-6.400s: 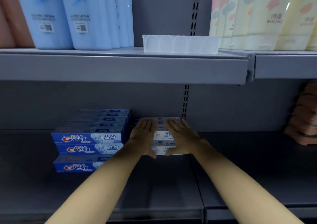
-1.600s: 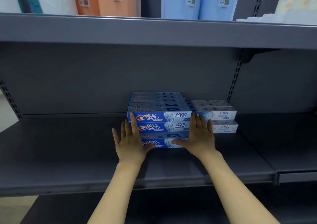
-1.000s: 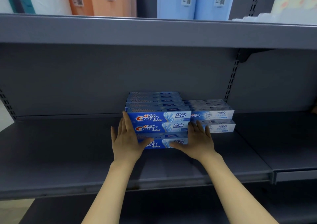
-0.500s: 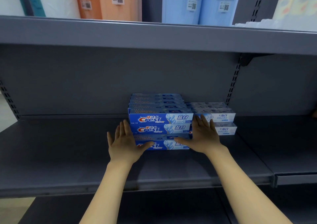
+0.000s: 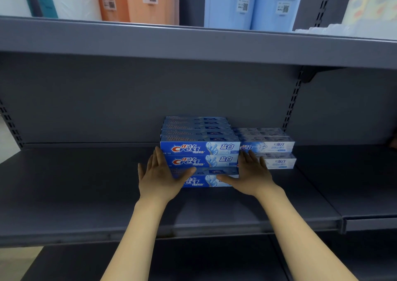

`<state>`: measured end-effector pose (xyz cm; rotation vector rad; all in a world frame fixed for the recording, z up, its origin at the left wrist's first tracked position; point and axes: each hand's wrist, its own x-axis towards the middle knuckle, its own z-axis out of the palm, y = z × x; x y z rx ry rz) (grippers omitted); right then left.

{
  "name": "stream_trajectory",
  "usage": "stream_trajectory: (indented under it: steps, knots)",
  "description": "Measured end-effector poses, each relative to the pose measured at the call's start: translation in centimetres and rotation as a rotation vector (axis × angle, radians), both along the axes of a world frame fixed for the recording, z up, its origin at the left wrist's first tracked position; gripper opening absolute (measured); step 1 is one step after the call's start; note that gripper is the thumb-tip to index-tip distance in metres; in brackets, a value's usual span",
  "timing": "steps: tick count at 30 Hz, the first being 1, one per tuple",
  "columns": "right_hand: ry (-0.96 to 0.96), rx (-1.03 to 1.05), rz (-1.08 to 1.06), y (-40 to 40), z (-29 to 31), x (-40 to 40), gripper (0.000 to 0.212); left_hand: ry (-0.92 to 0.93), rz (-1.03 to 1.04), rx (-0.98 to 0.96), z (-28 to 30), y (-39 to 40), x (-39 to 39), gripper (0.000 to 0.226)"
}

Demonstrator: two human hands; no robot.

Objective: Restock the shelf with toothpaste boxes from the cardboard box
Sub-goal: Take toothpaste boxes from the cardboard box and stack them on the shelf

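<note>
A stack of blue Crest toothpaste boxes (image 5: 199, 148) sits on the grey shelf (image 5: 86, 186), three layers high, with the bottom box sticking out toward me. A lower stack of white toothpaste boxes (image 5: 268, 146) stands right beside it. My left hand (image 5: 160, 178) lies flat against the blue stack's left end, thumb across the front of the bottom box. My right hand (image 5: 250, 174) is flat at the stack's right end, thumb on the same box. The cardboard box is out of view.
The upper shelf (image 5: 193, 44) overhangs the stacks and carries orange (image 5: 137, 0) and light blue (image 5: 253, 3) product packs. Slotted uprights (image 5: 293, 102) run down the back panel. A shelf joint (image 5: 341, 222) lies at the right.
Over the last second both hands stayed at the two ends of the blue stack with only slight shifts. Earlier they were pressing on the white stack.
</note>
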<state>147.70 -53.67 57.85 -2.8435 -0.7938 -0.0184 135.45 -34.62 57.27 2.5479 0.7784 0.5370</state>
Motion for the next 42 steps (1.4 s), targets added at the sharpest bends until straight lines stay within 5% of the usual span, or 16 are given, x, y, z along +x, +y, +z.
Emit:
stream_trajectory:
  steps: [29,42]
  knots:
    - [0.040,-0.022,-0.026,0.4,-0.2,-0.6,0.108,-0.016,0.025,-0.078,-1.4,0.1,-0.2,0.119]
    - [0.040,-0.120,-0.080,0.0,-2.4,-1.6,0.084,0.058,0.067,-0.081,-3.5,-0.2,-0.5,0.088]
